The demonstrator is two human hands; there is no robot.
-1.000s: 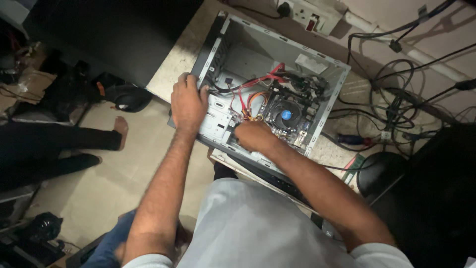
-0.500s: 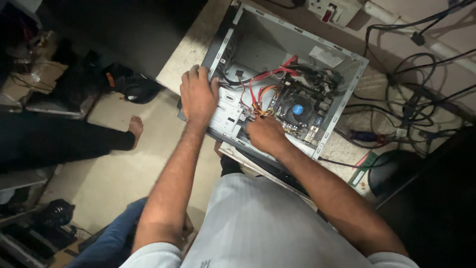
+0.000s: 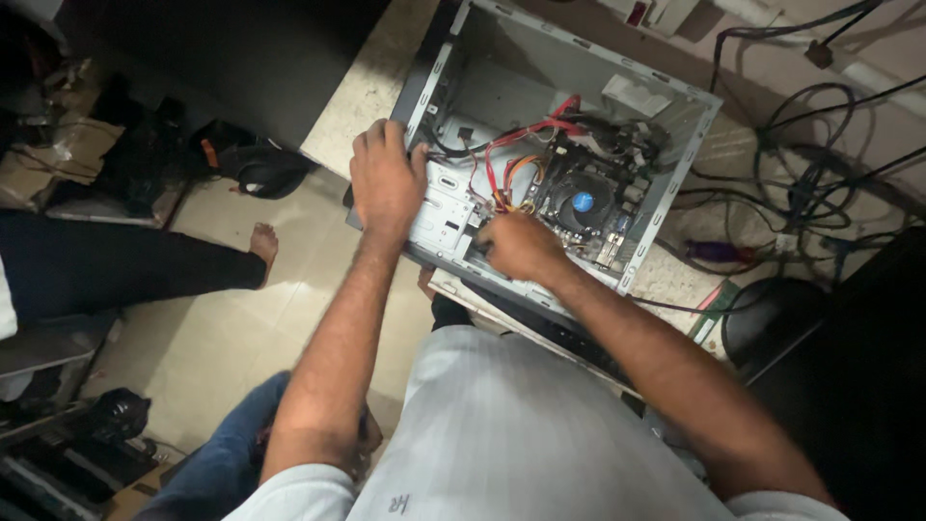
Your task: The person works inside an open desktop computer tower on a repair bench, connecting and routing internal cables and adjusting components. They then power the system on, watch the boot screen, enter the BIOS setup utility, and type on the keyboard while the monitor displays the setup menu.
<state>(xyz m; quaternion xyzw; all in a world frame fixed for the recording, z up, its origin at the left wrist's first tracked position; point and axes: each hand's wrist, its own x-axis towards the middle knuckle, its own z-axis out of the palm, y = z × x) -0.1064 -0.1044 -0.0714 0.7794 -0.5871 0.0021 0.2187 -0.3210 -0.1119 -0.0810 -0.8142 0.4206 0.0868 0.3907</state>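
open computer case (image 3: 675,106), frame centre on table (image 3: 371,92) | left hand (image 3: 386,178) fingers flat, gripping case edge | right hand (image 3: 516,246) fingers curled at red cables (image 3: 506,145), grasp unclear | best: brace case, pull connector straight

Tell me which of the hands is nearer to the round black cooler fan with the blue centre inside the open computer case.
Right. The right hand sits just beside the cooler fan, at its lower left. The left hand rests on the case's far edge, beyond the red cables.
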